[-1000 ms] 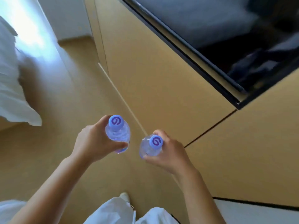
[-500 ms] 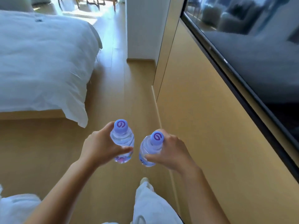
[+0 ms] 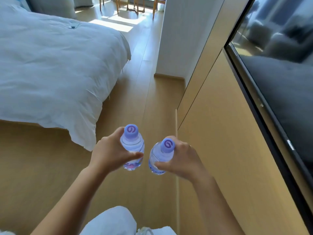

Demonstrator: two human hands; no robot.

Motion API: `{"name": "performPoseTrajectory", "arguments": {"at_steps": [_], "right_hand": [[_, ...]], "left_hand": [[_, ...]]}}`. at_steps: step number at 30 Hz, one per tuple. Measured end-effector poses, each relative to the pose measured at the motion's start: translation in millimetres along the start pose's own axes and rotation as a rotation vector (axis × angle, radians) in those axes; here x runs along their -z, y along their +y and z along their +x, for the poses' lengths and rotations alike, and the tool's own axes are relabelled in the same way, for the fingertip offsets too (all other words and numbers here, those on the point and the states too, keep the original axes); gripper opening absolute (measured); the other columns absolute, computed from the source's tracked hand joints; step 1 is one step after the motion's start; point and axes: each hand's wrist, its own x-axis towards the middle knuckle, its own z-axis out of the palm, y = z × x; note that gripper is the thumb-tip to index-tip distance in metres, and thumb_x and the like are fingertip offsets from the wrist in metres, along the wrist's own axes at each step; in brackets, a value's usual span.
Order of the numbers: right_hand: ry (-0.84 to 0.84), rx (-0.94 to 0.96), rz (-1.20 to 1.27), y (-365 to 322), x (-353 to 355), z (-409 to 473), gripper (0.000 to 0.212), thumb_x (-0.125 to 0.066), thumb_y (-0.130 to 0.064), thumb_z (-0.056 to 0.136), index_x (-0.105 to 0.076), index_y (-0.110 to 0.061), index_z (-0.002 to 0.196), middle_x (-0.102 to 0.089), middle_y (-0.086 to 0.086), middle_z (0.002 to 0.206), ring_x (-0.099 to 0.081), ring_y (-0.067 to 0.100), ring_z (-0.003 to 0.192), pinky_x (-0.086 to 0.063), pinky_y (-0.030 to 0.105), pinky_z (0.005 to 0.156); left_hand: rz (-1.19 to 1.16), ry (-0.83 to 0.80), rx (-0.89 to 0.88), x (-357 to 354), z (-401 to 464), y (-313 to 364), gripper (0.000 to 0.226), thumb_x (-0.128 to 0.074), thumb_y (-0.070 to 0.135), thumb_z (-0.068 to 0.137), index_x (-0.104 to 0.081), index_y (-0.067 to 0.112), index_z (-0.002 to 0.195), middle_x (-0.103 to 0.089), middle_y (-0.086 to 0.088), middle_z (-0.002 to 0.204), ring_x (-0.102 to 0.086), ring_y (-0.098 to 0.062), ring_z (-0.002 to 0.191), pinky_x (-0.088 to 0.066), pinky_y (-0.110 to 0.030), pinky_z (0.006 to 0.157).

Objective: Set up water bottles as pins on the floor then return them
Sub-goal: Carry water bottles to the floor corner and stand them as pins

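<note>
I carry two clear plastic water bottles with purple caps, held upright above the wooden floor [image 3: 149, 92]. My left hand [image 3: 108, 153] grips the left bottle [image 3: 133, 146] around its body, thumb across the front. My right hand [image 3: 181, 158] grips the right bottle [image 3: 160, 156] from its right side, just under the cap. The two bottles hang side by side, a small gap between them. No other bottles are in view.
A bed with a white duvet [image 3: 50, 65] fills the left. A wooden wall panel [image 3: 220, 150] with a black TV screen [image 3: 279, 73] runs along the right. A white wall corner [image 3: 174, 39] stands ahead, chair legs [image 3: 135, 5] beyond. My white trouser legs [image 3: 110, 221] show below.
The view has swung up and along the aisle, bringing the bed, the far wall and the chairs into sight. Both hands keep their hold on the bottles in much the same pose.
</note>
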Motion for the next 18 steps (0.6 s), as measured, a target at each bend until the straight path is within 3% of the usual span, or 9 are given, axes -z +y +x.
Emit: {"name": "performPoseTrajectory", "arguments": {"at_steps": [7, 14, 18], "right_hand": [[-0.033, 0.011, 0.001, -9.7, 8.9, 117.9, 0.043, -0.075, -0.044, 0.059, -0.049, -0.031, 0.091, -0.06, -0.012, 0.081, -0.055, 0.015, 0.074, -0.045, 0.027, 0.067], [-0.002, -0.024, 0.044, -42.3, 17.1, 258.7, 0.044, -0.075, -0.044, 0.057, -0.048, -0.033, 0.09, -0.061, -0.012, 0.081, -0.057, 0.015, 0.075, -0.05, 0.03, 0.069], [0.023, -0.042, 0.08, -59.5, 23.4, 333.6, 0.043, -0.074, -0.046, 0.055, -0.047, -0.036, 0.089, -0.06, -0.014, 0.081, -0.058, 0.011, 0.075, -0.05, 0.028, 0.068]], "left_hand": [[-0.01, 0.001, -0.009, 16.8, 111.2, 2.4, 0.06, -0.076, 0.055, 0.049, -0.052, 0.043, 0.103, -0.061, 0.024, 0.08, -0.061, -0.012, 0.081, -0.047, -0.028, 0.071], [0.044, -0.029, -0.044, 58.7, 257.3, -1.8, 0.067, -0.062, 0.064, 0.04, -0.053, 0.042, 0.102, -0.064, 0.022, 0.077, -0.062, -0.009, 0.077, -0.046, -0.025, 0.066], [0.039, -0.058, -0.078, 83.8, 339.0, 3.4, 0.065, -0.06, 0.066, 0.04, -0.054, 0.041, 0.099, -0.065, 0.022, 0.078, -0.062, -0.006, 0.079, -0.049, -0.027, 0.071]]}}
